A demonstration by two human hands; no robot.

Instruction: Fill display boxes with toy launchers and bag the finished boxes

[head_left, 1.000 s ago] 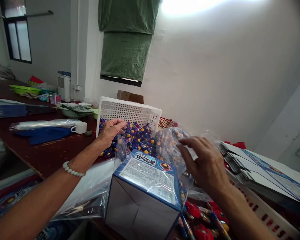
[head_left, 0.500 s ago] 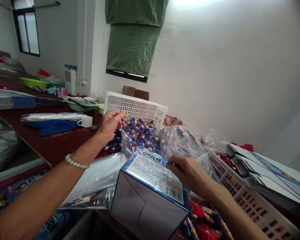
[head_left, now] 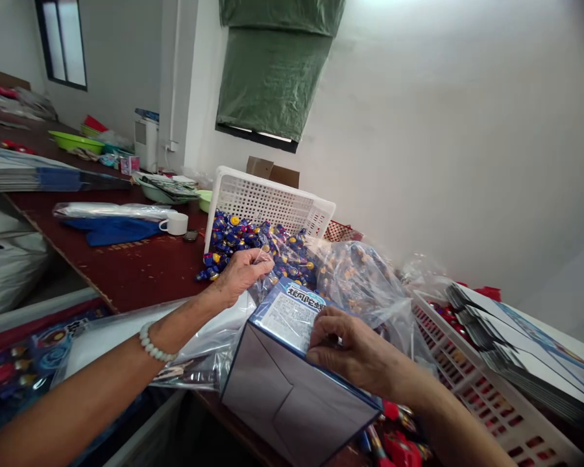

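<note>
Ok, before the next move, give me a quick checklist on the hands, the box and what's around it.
1. Left hand has the clear plastic: ok, pinched between thumb and fingers just beyond the box.
2. Right hand at the box: ok, it is over the printed side; whether the fingers grip any plastic, cannot tell.
3. Box end closed: ok, the flaps facing the camera are folded in.
4. Space beside the box free: not ok, red toys lie by its right side.
5. Mug safe: ok, upright and apart from the left hand.
6. Plastic undamaged: cannot tell, glare and creases hide it.
</note>
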